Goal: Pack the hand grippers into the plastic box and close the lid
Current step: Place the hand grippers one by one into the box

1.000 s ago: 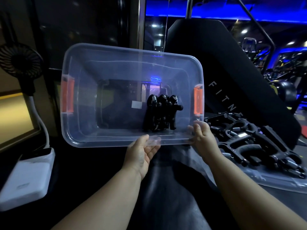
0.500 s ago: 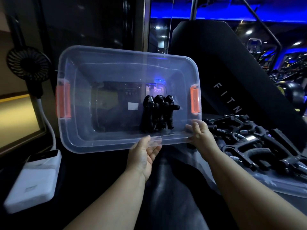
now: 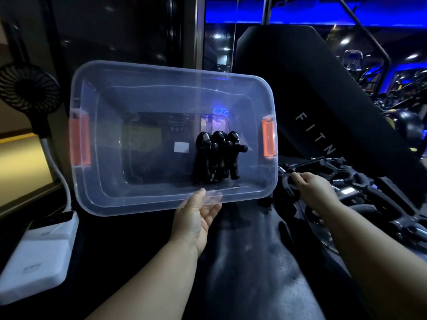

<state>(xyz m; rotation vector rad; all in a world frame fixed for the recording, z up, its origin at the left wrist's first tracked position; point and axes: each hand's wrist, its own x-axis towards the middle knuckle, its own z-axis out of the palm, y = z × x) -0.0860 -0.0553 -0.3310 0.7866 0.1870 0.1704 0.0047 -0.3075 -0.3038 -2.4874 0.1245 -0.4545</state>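
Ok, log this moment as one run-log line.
left hand holds plastic box rim, box tilted | hand grippers inside, right end | right hand at loose grippers, grip unclear | box open

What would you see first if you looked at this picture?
A big clear plastic box with orange latches fills the middle, tipped toward the camera, and the left hand holds its near rim. A small bunch of black hand grippers sits inside, toward its right end. At the right, the right hand reaches into a pile of more hand grippers.
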